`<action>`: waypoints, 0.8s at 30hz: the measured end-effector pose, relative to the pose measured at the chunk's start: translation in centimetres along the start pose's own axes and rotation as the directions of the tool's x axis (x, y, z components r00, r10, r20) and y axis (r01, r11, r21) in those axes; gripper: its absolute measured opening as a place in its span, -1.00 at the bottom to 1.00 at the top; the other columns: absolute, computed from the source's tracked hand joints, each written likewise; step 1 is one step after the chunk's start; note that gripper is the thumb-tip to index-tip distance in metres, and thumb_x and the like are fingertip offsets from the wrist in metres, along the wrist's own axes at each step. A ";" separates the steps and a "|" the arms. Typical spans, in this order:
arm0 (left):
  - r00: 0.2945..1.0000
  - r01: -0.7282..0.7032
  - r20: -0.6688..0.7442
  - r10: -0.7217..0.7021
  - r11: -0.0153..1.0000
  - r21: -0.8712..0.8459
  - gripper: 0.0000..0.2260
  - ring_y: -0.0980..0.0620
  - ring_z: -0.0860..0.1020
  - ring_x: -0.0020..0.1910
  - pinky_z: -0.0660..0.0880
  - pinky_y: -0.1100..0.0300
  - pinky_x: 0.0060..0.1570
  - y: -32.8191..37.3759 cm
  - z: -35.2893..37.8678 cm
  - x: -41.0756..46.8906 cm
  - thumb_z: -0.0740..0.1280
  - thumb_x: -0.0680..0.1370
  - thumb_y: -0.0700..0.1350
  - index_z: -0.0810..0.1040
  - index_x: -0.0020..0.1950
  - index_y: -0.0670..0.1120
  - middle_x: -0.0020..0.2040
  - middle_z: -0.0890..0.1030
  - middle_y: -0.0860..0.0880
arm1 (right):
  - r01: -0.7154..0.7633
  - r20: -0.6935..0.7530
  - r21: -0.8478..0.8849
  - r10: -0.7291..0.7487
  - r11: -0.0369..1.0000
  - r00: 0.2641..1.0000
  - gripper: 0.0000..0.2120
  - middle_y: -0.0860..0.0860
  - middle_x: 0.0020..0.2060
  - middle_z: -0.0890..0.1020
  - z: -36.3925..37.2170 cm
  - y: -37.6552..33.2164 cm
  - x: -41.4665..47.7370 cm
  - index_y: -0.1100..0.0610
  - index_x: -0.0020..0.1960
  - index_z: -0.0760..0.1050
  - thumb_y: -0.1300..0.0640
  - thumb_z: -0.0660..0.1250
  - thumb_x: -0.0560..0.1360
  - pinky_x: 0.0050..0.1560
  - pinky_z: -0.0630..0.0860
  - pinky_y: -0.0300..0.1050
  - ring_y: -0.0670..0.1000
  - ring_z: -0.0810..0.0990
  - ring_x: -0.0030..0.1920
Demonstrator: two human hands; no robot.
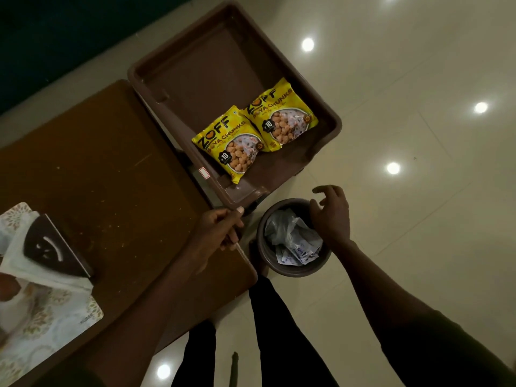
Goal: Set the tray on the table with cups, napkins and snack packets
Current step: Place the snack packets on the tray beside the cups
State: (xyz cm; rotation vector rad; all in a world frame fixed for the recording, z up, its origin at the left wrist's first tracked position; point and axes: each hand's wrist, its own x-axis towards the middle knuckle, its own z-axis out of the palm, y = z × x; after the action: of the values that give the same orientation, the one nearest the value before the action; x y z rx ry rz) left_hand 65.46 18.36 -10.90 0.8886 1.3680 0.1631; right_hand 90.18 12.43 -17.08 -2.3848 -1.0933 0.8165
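Note:
Two yellow snack packets (233, 143) (282, 113) lie side by side in a large brown plastic crate (178, 68) just right of the wooden table (111, 163). A floral tray (92, 311) sits on the table's near left, carrying white napkins (42, 272) in a dark triangular holder (53, 247). My left hand (220, 230) is curled over the table's right edge, its thumb touching the crate's near corner. My right hand (332, 216) hovers with fingers spread over a round brown bin (293, 270), holding nothing.
The round bin holds crumpled plastic and paper (290, 236) and stands on the glossy tiled floor (418, 135) between the table and my legs (279, 331). A dark wall runs along the top left.

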 end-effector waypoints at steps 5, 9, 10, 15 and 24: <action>0.988 -0.110 -0.127 0.089 0.980 -0.168 -0.77 0.07 0.50 -0.52 0.43 0.24 -0.46 1.9 -0.9 0.0 0.32 0.55 0.03 0.58 -0.15 -0.11 -0.50 0.51 0.01 | 0.258 -0.180 0.086 -0.240 0.962 0.954 -0.83 0.02 -0.03 0.54 -2.3 -5.0 1.8 0.16 0.06 0.52 0.25 0.32 0.48 -0.21 0.48 -0.18 -0.04 0.52 -0.26; 0.965 -0.205 -0.221 0.140 0.930 -0.304 -0.89 0.01 0.53 -0.38 0.48 0.17 -0.35 4.7 -1.0 0.6 0.37 0.54 -0.08 0.56 -0.03 -0.11 -0.36 0.57 -0.05 | 0.404 -0.233 0.113 -0.371 0.908 0.899 -0.86 0.03 -0.12 0.56 -3.2 -8.5 2.9 0.16 -0.02 0.51 0.29 0.34 0.44 -0.28 0.44 -0.21 -0.06 0.47 -0.28; 0.959 -0.218 -0.248 0.136 0.914 -0.343 -0.88 -0.01 0.55 -0.32 0.50 0.15 -0.33 5.4 -1.1 0.8 0.38 0.53 -0.12 0.56 0.02 -0.12 -0.29 0.59 -0.07 | 0.410 -0.234 0.119 -0.376 0.904 0.896 -0.87 0.04 -0.13 0.56 -3.2 -9.3 3.2 0.17 -0.02 0.51 0.29 0.34 0.44 -0.27 0.47 -0.15 -0.05 0.49 -0.26; 0.943 -0.211 -0.331 0.024 0.813 -0.542 -0.72 0.01 0.60 -0.08 0.61 0.09 -0.13 8.8 -1.1 2.6 0.40 0.51 -0.18 0.46 0.19 -0.15 0.04 0.58 -0.11 | 0.376 -0.227 0.165 -0.336 0.912 0.914 -0.83 0.05 -0.01 0.61 -3.7 -13.1 6.1 0.18 0.02 0.54 0.28 0.31 0.44 -0.13 0.56 -0.05 -0.09 0.54 -0.14; 0.921 -0.044 -0.331 -0.207 0.788 -0.614 -0.69 -0.13 0.65 -0.05 0.60 0.01 -0.10 12.2 0.8 5.9 0.46 0.46 -0.16 0.53 0.17 -0.15 0.18 0.62 -0.18 | 0.241 0.065 -0.076 -0.237 0.967 0.969 -0.56 0.12 0.17 0.56 -4.5 -14.9 14.1 0.15 0.25 0.41 0.04 0.39 0.44 -0.06 0.42 -0.09 0.11 0.53 0.15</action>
State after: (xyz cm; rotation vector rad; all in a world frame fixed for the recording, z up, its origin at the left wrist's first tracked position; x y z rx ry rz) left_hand 72.33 29.62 -7.84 0.2400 1.5735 0.7083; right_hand 92.37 32.16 -10.18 -2.2483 -1.4307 0.7699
